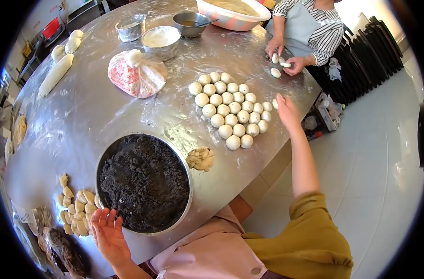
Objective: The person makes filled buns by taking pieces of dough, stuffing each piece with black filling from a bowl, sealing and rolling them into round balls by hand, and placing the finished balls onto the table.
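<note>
My left hand (pixel 110 238) is raised with its fingers apart, holding nothing, by the near left rim of a round metal basin (pixel 190 186) full of dark crumbly filling (pixel 144 181). Left of that hand lies a group of flat pale dough pieces (pixel 79 211). My right arm reaches out over the table, and a small white dough piece (pixel 275 104) shows at the fingertips of my right hand (pixel 287 110). Beside it sit many round white dough balls (pixel 228 104), packed close together. A rough tan lump of dough (pixel 200 159) rests between the basin and the balls.
Across the metal table (pixel 174 118), a person in a striped top handles dough pieces (pixel 275 58). Toward the back are a knotted plastic bag (pixel 136 76), a bowl of flour (pixel 161 37), a steel bowl with a spoon (pixel 191 29) and a large basin (pixel 235 21). A dough roll (pixel 56 76) lies far left.
</note>
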A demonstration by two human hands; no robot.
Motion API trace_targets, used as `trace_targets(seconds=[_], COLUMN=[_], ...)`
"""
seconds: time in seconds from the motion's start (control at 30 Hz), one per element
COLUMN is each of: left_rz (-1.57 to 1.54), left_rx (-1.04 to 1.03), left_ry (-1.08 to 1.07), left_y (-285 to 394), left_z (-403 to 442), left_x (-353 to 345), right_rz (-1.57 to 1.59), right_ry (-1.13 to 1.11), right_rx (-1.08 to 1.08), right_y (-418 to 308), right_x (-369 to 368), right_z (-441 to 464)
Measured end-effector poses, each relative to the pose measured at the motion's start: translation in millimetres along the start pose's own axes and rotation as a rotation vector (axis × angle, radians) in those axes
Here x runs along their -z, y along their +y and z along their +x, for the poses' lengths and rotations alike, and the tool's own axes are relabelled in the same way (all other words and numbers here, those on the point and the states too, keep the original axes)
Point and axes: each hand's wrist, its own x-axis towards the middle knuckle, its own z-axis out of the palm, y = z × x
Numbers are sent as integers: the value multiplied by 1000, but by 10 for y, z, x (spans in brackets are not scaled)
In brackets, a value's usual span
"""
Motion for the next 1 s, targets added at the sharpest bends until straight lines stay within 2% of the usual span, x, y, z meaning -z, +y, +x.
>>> trace_targets(seconds=[0.2, 0.3, 0.47, 0.57, 0.6, 0.67, 0.7, 0.73, 0.77, 0.8, 0.83, 0.9, 0.97, 1.0], left_rz=[22, 23, 41, 52, 54, 48, 48, 22, 93, 180, 308, 501, 750, 1003], left_rx=[-15, -11, 32, 22, 8, -42, -47, -13, -24, -45, -49, -74, -169, -208], left_ry=[70, 108, 122, 136, 163, 202, 296, 437, 542, 608, 713, 840, 824, 786], left_y=[11, -3, -19, 2, 24, 72, 76, 81, 75, 88, 54, -35, -143, -143], left_z=[-113, -178, -260, -272, -285, -323, -350, -373, -427, -458, -470, -473, -499, -518], left_x=[-87, -33, 82, 159, 204, 379, 498, 629, 750, 825, 927, 1118, 1173, 1141], right_rz=[-594, -695, -673, -596, -577, -318, -231, -74, 245, 420, 543, 637, 732, 704], right_ry=[-234, -307, -373, -376, -289, -99, 67, 105, -7, -137, -220, -263, -443, -489], right_rx=[153, 242, 89, 48, -1, 180, 346, 570, 474, 406, 455, 594, 619, 606], right_y=[-383, -251, -243, -287, -463, -321, -184, -310, -491, -592, -716, -1276, -1441, -1539], right_x=[-159, -433, -586, -471, -377, -312, -396, -386, -437, -535, -649, -826, -1036, -1074], right_z=[481, 612, 666, 619, 526, 552, 614, 406, 121, -74, -300, -1201, -1716, -1947])
